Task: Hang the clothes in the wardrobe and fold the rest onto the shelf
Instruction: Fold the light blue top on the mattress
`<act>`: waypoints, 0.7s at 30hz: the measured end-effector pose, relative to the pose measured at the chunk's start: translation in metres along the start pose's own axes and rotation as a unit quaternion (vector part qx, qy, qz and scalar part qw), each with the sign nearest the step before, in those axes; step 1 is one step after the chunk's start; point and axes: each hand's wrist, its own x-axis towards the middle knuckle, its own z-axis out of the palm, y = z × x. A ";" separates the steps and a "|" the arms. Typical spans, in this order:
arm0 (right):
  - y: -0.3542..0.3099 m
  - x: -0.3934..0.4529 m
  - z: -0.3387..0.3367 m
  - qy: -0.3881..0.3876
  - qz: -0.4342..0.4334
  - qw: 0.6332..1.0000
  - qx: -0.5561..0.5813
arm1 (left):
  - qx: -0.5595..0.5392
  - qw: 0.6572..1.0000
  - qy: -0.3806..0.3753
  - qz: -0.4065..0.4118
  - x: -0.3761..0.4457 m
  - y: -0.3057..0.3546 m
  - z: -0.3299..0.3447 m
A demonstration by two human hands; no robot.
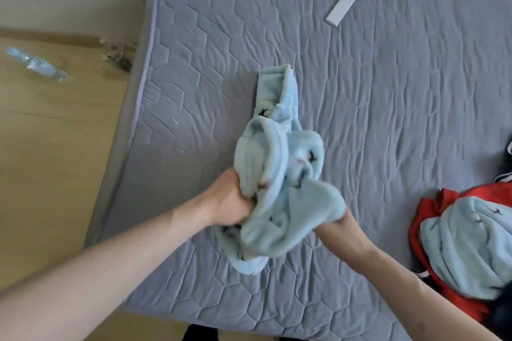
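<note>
A light blue fleece garment (277,174) with small dark prints lies bunched in the middle of the grey quilted mattress (388,91). My left hand (232,199) grips its left side in a fist. My right hand (336,223) holds its lower right part; the fingers are hidden under the fabric. The garment's far end, with a white trim, rests on the mattress.
At the right edge lies a pile with another light blue fleece piece (465,246) on a red garment (432,219) and dark clothes. A white rectangular remote (341,7) lies far on the mattress. A clear plastic bottle (36,63) lies on the wooden floor at left.
</note>
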 end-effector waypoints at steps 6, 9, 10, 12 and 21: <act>0.088 -0.055 -0.044 -0.119 0.233 0.934 -0.243 | 0.277 0.907 -0.281 0.144 -0.068 -0.004 0.073; 0.121 -0.053 -0.067 -0.033 0.303 0.921 -0.244 | 0.314 0.859 -0.395 0.086 -0.088 -0.026 0.098; 0.123 -0.044 -0.071 0.021 0.308 0.929 -0.206 | 0.265 0.889 -0.368 0.054 -0.085 -0.032 0.097; 0.113 -0.018 -0.072 0.102 0.285 0.947 -0.107 | 0.147 0.964 -0.221 -0.006 -0.061 -0.037 0.083; 0.000 0.155 -0.023 0.148 0.142 0.979 -0.006 | -0.069 0.949 0.070 -0.299 0.133 -0.060 -0.033</act>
